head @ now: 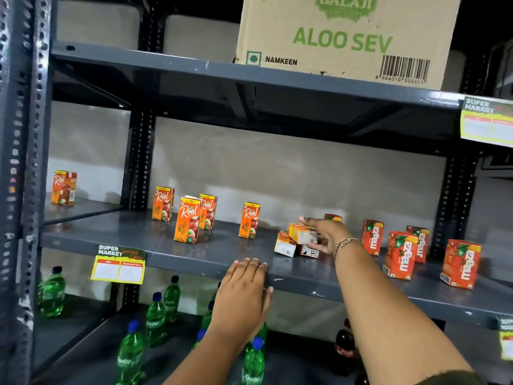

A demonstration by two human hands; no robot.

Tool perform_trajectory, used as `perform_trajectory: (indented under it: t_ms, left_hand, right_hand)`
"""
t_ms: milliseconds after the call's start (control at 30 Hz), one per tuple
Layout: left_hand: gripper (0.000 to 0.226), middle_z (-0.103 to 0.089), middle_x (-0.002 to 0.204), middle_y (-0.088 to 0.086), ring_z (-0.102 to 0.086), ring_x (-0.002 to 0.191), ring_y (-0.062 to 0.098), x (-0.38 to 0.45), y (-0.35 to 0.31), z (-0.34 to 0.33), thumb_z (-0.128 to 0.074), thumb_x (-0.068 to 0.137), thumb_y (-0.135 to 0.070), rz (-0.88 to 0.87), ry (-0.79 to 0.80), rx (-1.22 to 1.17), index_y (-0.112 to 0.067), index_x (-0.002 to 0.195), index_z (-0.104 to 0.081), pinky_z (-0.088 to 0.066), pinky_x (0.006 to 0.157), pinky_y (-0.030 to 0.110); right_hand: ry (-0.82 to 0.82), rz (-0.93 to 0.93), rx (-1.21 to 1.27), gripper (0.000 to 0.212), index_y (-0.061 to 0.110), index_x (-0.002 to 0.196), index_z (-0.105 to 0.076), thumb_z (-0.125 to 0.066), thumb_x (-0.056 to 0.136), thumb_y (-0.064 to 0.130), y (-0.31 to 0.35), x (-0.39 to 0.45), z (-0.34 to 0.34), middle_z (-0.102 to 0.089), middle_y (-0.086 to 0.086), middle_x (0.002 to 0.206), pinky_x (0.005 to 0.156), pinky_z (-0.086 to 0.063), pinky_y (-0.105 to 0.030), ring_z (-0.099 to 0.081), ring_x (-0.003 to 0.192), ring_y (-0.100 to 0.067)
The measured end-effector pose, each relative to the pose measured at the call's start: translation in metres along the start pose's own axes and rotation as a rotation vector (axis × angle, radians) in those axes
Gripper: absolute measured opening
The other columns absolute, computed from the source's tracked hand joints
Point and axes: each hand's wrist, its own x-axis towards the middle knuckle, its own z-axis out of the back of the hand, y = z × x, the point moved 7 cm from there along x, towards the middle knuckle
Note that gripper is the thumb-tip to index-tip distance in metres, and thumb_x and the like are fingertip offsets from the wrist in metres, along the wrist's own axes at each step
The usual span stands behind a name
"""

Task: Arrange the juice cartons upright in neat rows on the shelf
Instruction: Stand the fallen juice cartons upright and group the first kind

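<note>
Several orange Real juice cartons [187, 219] stand upright on the grey middle shelf [194, 257], left of centre. Several red Maaza cartons [400, 255] stand upright on the right. A small pile of toppled cartons [286, 244] lies between them. My right hand [326, 234] reaches into that pile, its fingers closed on the topmost lying carton [301, 233]. My left hand [244, 290] rests flat on the shelf's front edge, holding nothing.
A lone Real carton [63, 187] stands in the bay to the left. A cardboard Aloo Sev box [347, 37] sits on the upper shelf. Green Sprite bottles [155, 318] stand on the lower shelf. Yellow price tags [118, 263] hang from shelf edges.
</note>
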Motion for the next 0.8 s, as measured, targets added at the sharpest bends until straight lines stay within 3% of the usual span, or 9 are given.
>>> perform_trajectory:
  t_ms: [100, 267, 400, 467, 633, 733, 800]
  left_hand:
    - [0.055, -0.041, 0.148, 0.000, -0.030, 0.139, 0.017, -0.002, -0.001, -0.001, -0.030, 0.094, -0.044, -0.008, 0.026, -0.024, -0.019, 0.143, -0.034, -0.010, 0.119, 0.035]
    - [0.057, -0.052, 0.140, 0.005, -0.042, 0.132, 0.021, -0.002, -0.001, 0.001, -0.046, 0.088, -0.042, -0.050, 0.009, 0.004, -0.014, 0.138, -0.044, -0.018, 0.117, 0.037]
    - [0.063, -0.040, 0.149, 0.005, -0.031, 0.139, 0.022, 0.000, -0.002, 0.002, -0.047, 0.088, -0.040, -0.056, 0.043, -0.002, -0.014, 0.144, -0.033, -0.010, 0.119, 0.036]
    - [0.066, -0.031, 0.153, 0.004, -0.023, 0.142, 0.021, 0.000, -0.004, 0.003, -0.046, 0.089, -0.039, -0.054, 0.085, 0.007, -0.015, 0.147, -0.025, -0.007, 0.120, 0.037]
    - [0.072, -0.027, 0.155, 0.003, -0.019, 0.143, 0.020, -0.002, -0.007, 0.005, -0.053, 0.086, -0.034, -0.036, 0.159, 0.005, -0.016, 0.148, -0.020, -0.005, 0.120, 0.037]
    - [0.075, -0.026, 0.155, 0.003, -0.017, 0.144, 0.020, -0.001, -0.010, 0.007, -0.056, 0.083, -0.034, -0.020, 0.161, 0.005, -0.017, 0.147, -0.020, -0.004, 0.120, 0.037]
    - [0.074, -0.027, 0.154, 0.002, -0.017, 0.143, 0.020, -0.001, -0.012, 0.008, -0.057, 0.083, -0.033, -0.012, 0.154, 0.001, -0.018, 0.147, -0.021, -0.004, 0.120, 0.037]
  right_hand:
    - [0.027, -0.059, 0.058, 0.010, 0.008, 0.082, -0.058, -0.066, 0.088, 0.007, -0.012, -0.021, -0.005, -0.060, -0.009, 0.082, 0.033, -0.050, -0.024, -0.058, 0.071, -0.018]
    - [0.086, -0.143, 0.190, 0.012, 0.006, 0.079, -0.058, -0.063, 0.086, -0.003, -0.029, -0.053, -0.011, -0.060, -0.013, 0.080, 0.041, -0.056, -0.033, -0.061, 0.071, -0.025]
    - [0.087, -0.051, 0.316, 0.017, 0.003, 0.081, -0.057, -0.058, 0.086, -0.012, -0.040, -0.062, -0.014, -0.061, -0.011, 0.082, 0.080, -0.055, -0.042, -0.060, 0.077, -0.021]
    - [0.058, 0.035, 0.301, 0.021, 0.005, 0.082, -0.058, -0.061, 0.081, -0.016, -0.041, -0.066, -0.010, -0.065, -0.010, 0.083, 0.091, -0.052, -0.042, -0.062, 0.083, -0.022]
    - [-0.137, 0.263, -0.187, 0.026, 0.016, 0.084, -0.070, -0.082, 0.065, 0.002, -0.040, -0.067, 0.004, -0.076, -0.007, 0.096, 0.094, -0.054, -0.041, -0.070, 0.095, -0.025]
    - [-0.169, 0.298, -0.395, 0.026, 0.013, 0.089, -0.072, -0.083, 0.066, 0.009, -0.039, -0.068, 0.008, -0.074, -0.003, 0.092, 0.084, -0.053, -0.032, -0.069, 0.092, -0.024]
    - [-0.170, 0.304, -0.528, 0.023, 0.012, 0.089, -0.071, -0.083, 0.070, 0.015, -0.037, -0.066, 0.010, -0.068, -0.003, 0.087, 0.075, -0.045, -0.027, -0.066, 0.088, -0.024]
